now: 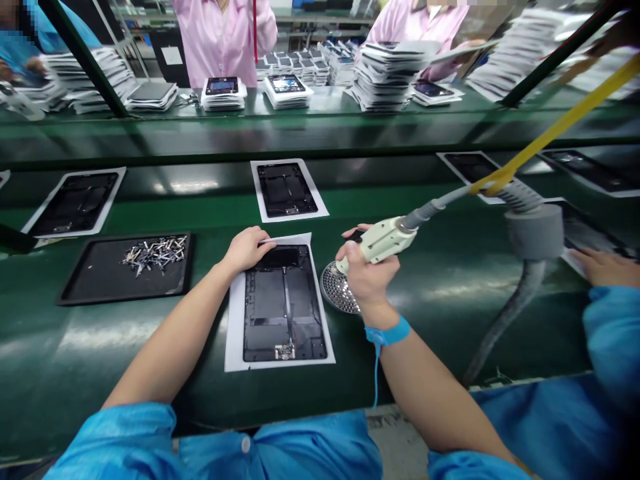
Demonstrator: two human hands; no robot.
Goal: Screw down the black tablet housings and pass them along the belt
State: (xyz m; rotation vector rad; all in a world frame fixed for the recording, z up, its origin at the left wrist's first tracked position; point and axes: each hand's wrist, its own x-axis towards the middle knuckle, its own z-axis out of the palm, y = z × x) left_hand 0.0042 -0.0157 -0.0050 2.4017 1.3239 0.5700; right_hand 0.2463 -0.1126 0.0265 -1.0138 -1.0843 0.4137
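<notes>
Gripping a cream-coloured handheld tool point(387, 241), the person's right hand point(373, 273) is right of the middle of the frame, fingers wrapped round the body. Its lower end is over a round dimpled metal dish point(336, 288), partly hidden by that hand; whether they touch cannot be told. A blue wrist strap point(389, 332) circles the right wrist.

The left hand point(249, 249), fingers loosely curled, rests at the top left corner of a black tablet shell point(270, 300); whether it pinches anything is unclear. This shell lies on a white sheet point(235, 343) on the green bench point(430, 320), at the centre of the frame, just left of the dish.

A black tray point(100, 270) at middle left bears a pile of small metallic pieces point(155, 255). Beyond the left hand lies a second shell point(285, 190). At the right edge, a co-worker's hand point(607, 267) reaches onto the bench.
</notes>
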